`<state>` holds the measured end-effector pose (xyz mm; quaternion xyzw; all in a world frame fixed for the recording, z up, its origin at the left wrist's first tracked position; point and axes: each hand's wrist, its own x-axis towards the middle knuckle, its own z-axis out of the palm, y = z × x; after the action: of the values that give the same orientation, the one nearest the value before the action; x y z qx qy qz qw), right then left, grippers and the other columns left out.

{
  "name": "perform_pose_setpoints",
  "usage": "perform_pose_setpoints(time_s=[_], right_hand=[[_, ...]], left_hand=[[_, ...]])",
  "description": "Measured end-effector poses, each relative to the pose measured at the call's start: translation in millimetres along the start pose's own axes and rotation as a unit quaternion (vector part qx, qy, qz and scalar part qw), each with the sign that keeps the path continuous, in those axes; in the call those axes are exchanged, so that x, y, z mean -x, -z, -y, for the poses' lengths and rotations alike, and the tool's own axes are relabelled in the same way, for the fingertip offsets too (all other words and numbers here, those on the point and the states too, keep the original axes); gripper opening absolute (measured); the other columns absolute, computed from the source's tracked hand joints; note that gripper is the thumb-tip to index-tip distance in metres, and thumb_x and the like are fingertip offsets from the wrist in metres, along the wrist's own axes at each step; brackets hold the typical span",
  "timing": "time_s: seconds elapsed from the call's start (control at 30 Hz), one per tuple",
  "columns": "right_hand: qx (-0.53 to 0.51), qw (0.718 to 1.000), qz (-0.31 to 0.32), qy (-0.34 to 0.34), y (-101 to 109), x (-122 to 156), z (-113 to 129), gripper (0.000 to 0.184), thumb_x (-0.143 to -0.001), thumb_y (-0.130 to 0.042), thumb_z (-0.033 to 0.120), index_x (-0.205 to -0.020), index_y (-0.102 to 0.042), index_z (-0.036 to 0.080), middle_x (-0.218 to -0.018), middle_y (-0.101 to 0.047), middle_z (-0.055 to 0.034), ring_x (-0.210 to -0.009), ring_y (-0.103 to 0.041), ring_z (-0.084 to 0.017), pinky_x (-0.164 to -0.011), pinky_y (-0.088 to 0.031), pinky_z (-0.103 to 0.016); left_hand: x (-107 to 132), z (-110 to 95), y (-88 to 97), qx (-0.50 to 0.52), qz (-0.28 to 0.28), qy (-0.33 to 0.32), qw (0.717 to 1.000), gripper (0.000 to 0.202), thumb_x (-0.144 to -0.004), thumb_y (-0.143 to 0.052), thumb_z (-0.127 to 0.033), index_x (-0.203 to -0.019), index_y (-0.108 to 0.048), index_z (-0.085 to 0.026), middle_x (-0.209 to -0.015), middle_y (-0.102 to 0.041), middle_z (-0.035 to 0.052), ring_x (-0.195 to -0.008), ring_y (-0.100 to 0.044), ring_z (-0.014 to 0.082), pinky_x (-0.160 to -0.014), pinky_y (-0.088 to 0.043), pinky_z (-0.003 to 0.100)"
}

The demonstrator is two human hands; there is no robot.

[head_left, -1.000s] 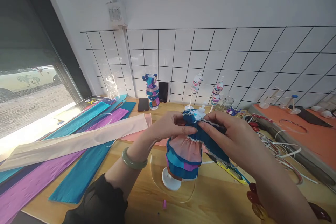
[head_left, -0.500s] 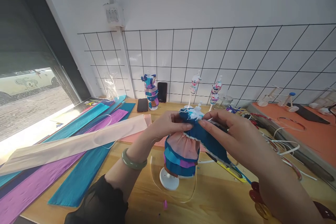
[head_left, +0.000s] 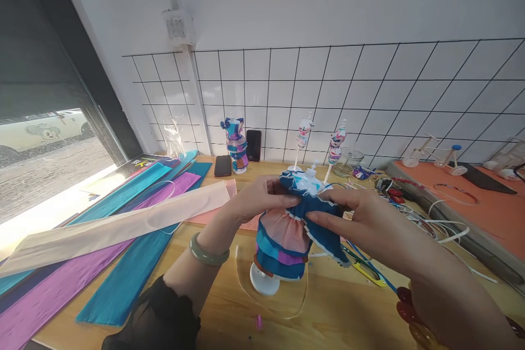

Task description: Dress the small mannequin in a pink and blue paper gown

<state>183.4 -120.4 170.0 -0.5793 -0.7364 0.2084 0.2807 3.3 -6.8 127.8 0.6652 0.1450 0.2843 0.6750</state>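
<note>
A small dress form [head_left: 309,183] on a round white base [head_left: 264,280] stands in front of me, tilted, wearing a layered skirt [head_left: 283,246] of pink, blue, purple and teal. Dark blue crepe paper [head_left: 328,235] wraps round its upper body, and a loose end hangs down on the right. My left hand [head_left: 262,197] pinches the paper at the form's left side, thumb in front. On the other side, my right hand [head_left: 348,213] has thumb and fingers closed on the same paper. The fingertips behind the form are partly hidden.
Crepe paper strips [head_left: 123,262] cover the table's left side. Yellow-handled scissors [head_left: 369,272] lie at right near tangled cords [head_left: 430,224]. At the back stand a dressed form [head_left: 237,145], two slim decorated forms [head_left: 337,145], phones [head_left: 223,165] and a glass bowl [head_left: 348,161].
My right hand has drawn the blue paper closer round the form, and its loose end now hangs lower and nearer. My left hand stays at almost the same place.
</note>
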Motion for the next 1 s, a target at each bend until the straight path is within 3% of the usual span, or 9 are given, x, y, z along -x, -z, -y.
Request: perform_pose_setpoints(time_s=[0.17, 0.53, 0.77, 1.0], right_hand=[[0.011, 0.999, -0.007, 0.03, 0.3, 0.7, 0.1, 0.025, -0.089, -0.054, 0.037, -0.076, -0.069, 0.023, -0.074, -0.07, -0.0017, -0.069, -0.064, -0.019, -0.056, -0.049, -0.029], [0.043, 0.999, -0.008, 0.01, -2.4, 2.3, 2.9, 0.028, -0.09, -0.052, 0.04, -0.076, -0.069, 0.022, -0.07, -0.067, -0.0013, -0.063, -0.059, -0.017, -0.053, -0.043, -0.028], [0.071, 0.997, -0.027, 0.013, -3.8, 4.1, 3.5, 0.028, -0.09, -0.053, 0.039, -0.071, -0.066, 0.022, -0.067, -0.066, -0.001, -0.061, -0.056, -0.016, -0.054, -0.041, -0.029], [0.087, 0.996, -0.032, 0.019, -4.8, 2.5, 1.7, 0.031, -0.09, -0.052, 0.04, -0.069, -0.065, 0.022, -0.066, -0.066, -0.0009, -0.06, -0.058, -0.016, -0.052, -0.04, -0.028]], left_hand=[[0.7, -0.6, -1.8, -0.011, -0.009, 0.006, 1.0, 0.034, -0.071, -0.079, -0.033, -0.1, -0.072, -0.017, -0.109, -0.072, 0.0081, -0.097, -0.065, 0.0183, -0.091, -0.048, 0.033], [-0.6, 0.3, -9.9, -0.007, -0.051, 0.01, 0.999, 0.036, -0.072, -0.077, -0.042, -0.095, -0.072, -0.015, -0.098, -0.072, 0.0073, -0.09, -0.064, 0.0186, -0.087, -0.048, 0.033], [1.5, -7.0, -13.0, -0.032, -0.054, 0.018, 0.998, 0.031, -0.077, -0.071, -0.039, -0.095, -0.07, -0.013, -0.095, -0.071, 0.0066, -0.088, -0.062, 0.018, -0.085, -0.047, 0.032], [3.4, -8.2, -7.7, -0.029, -0.042, 0.026, 0.998, 0.036, -0.073, -0.075, -0.044, -0.092, -0.071, -0.014, -0.091, -0.071, 0.0059, -0.085, -0.062, 0.0176, -0.084, -0.047, 0.033]])
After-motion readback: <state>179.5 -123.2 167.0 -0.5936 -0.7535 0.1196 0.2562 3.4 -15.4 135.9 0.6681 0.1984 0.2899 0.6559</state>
